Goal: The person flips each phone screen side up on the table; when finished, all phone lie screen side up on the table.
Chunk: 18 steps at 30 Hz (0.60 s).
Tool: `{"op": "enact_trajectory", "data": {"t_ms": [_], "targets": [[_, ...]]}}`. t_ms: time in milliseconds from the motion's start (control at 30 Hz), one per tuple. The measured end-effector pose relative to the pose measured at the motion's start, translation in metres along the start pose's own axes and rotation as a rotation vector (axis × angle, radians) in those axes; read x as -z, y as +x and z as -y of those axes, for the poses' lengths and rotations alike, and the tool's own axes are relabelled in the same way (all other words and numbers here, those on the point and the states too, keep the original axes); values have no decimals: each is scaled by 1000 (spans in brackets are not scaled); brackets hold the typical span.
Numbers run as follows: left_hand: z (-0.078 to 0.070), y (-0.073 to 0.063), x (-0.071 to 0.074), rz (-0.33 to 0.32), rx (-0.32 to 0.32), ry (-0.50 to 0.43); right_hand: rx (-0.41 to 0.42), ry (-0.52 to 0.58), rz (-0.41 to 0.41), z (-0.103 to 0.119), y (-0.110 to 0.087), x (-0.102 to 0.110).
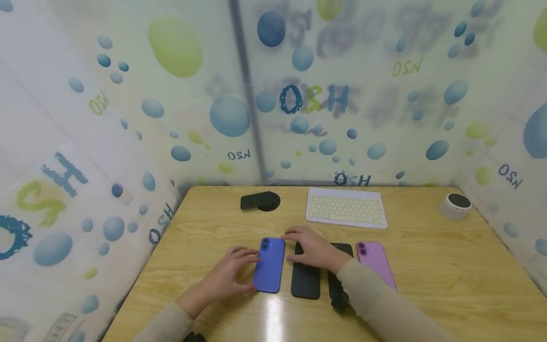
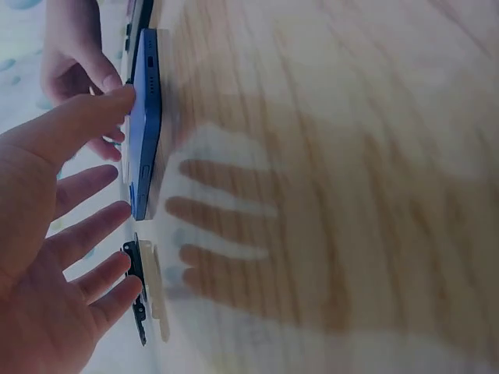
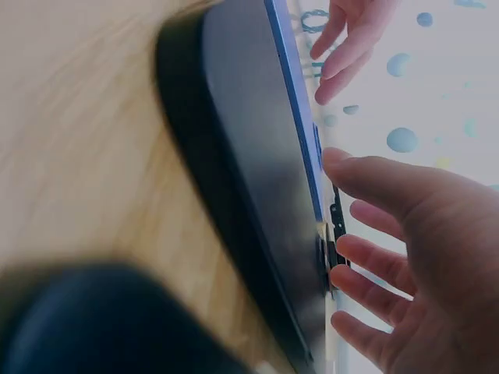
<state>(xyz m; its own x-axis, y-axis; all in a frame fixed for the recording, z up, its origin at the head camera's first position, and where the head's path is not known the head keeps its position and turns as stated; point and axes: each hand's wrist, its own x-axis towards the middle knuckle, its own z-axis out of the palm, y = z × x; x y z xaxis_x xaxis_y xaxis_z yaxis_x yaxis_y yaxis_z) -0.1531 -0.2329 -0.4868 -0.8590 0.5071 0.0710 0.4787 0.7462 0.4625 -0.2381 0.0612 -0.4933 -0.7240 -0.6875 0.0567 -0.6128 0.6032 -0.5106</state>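
A blue smartphone (image 1: 269,265) lies back-up on the table, camera lenses toward the far side. My left hand (image 1: 228,275) is at its left edge, fingers spread, thumb tip right at the lower left corner. In the left wrist view, the thumb overlaps the blue phone (image 2: 146,117). Just right of it lies a black smartphone (image 1: 306,280), with my right hand (image 1: 314,249) over its upper part. The right index fingertip is right at the blue phone's upper right corner; the fingers are loosely extended. The right wrist view shows the black phone (image 3: 249,156) close up.
Farther right lie a second black phone (image 1: 335,282), partly hidden by the right forearm, and a pinkish-purple phone (image 1: 378,261). Behind are a dark stand-like object (image 1: 258,201), a white keyboard (image 1: 346,207) and a white cylinder with a dark top (image 1: 456,207). Patterned curtains surround the wooden table (image 1: 466,275).
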Motion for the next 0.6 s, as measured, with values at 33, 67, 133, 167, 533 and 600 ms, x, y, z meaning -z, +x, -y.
{"op": "enact_trajectory", "data": {"t_ms": [33,67,133,167,533,600], "targets": [[1,0,0,3,2,5,0,9,9,1,2,-1],[1,-1,0,5,2,10,0,18,18,1,3,-2],[1,-1,-1,9,8,20,-5,18,29,2,6,-3],[1,-1,-1,9,9,25,-4,21,33,2,7,-3],[-1,-1,-2,12,12,65,3,33,15,7,11,-9],[-2,-1,-2,5,16,78,6,47,5,8,12,-9]]}}
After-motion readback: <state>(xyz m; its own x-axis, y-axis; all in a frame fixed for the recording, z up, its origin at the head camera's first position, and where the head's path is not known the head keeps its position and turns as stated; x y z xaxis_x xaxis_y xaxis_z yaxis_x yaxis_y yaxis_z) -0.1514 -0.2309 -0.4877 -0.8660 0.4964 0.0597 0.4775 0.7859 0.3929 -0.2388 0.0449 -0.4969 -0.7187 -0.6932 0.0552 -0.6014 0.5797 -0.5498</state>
